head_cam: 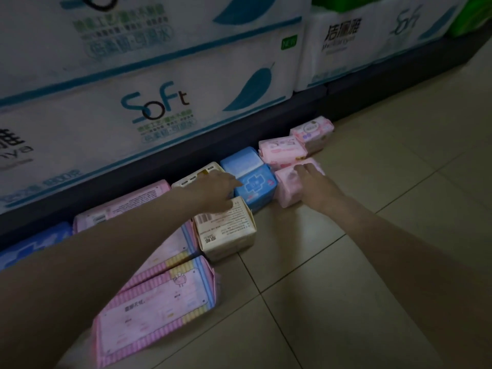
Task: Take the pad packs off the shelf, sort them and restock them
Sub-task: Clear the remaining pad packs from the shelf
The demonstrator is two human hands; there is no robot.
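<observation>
Head view. Pad packs, assorted, lying on the tiled floor (pixel 346 249) in a loose row along the dark shelf base (pixel 266 121), beneath white tissue bales (pixel 159 75). Blue pack (pixel 257 187): directly ahead of the left hand (pixel 213 190), long axis running away toward the shelf. Left hand: fingers extended, tips touching the blue pack's near top, palm over the cream pack (pixel 226 233); no grip apparent. Pink pack (pixel 290 186): just right of the blue one, touching it. Right hand (pixel 316 185): fingers spread, resting flat on the pink pack's top, not curled round it. Each hand nearest its own pack. Judged step: sorting by colour on the floor.
</observation>
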